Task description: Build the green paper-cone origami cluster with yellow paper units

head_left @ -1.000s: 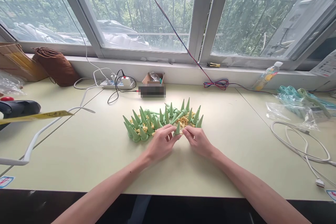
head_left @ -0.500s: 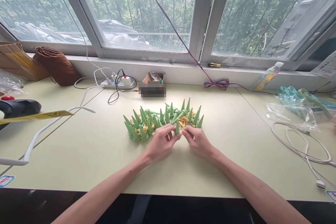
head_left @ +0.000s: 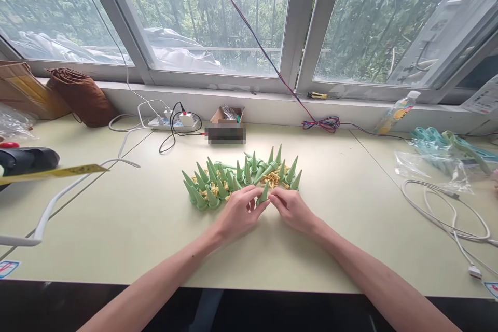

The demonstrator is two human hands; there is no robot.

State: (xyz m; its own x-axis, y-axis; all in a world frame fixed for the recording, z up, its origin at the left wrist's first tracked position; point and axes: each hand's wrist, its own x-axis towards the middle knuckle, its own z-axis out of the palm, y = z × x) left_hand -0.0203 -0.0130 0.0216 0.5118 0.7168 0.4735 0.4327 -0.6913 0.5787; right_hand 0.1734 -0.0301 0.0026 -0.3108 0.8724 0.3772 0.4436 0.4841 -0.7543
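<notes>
My left hand (head_left: 243, 208) is closed round the base of a green plastic cone-shaped spike (head_left: 263, 193), which leans right with its point up. Close beside it, my right hand (head_left: 290, 206) pinches at the spike's lower right side; whatever lies between those fingertips is too small to make out. Behind my hands stand several more green spikes (head_left: 212, 198), points up, with a few lying on their sides. Small yellow plastic pieces (head_left: 274, 179) are heaped among the spikes on the right, and others lie between those on the left.
On the pale table (head_left: 155, 228), a power strip (head_left: 163, 123) and a small cardboard box (head_left: 227, 114) stand at the back. Coiled white cable (head_left: 447, 212) and bagged teal items (head_left: 431, 140) lie right. A bottle (head_left: 399, 112) leans by the window. A white cable (head_left: 58, 202) crosses the left side.
The spike in my left hand has tipped from nearly upright to leaning right. Both hands have stayed almost in place, fingertips close together.
</notes>
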